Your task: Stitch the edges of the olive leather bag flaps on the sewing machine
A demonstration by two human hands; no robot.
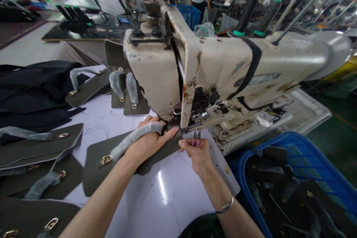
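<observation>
Snips [196,138] with pink handles sit pinched between the thumb and fingers of my right hand [197,155], their tips close to the foot of the worn cream industrial sewing machine [156,78]. My left hand [149,145] lies spread, pressing down on an olive leather flap [96,173] that rests on the white counter [156,197], its far end running in under the machine head. A gold buckle [105,160] and a plastic-wrapped strap [134,141] lie on the flap. This looks to me like thread trimming at the seam, and it calls for a flat, steady hold and a close, careful snip. More flaps [36,148] lie to my left beside black fabric [33,93]. To my right, a blue plastic crate [267,148] holds dark pieces, and thread cones [245,15] stand beyond the machine
</observation>
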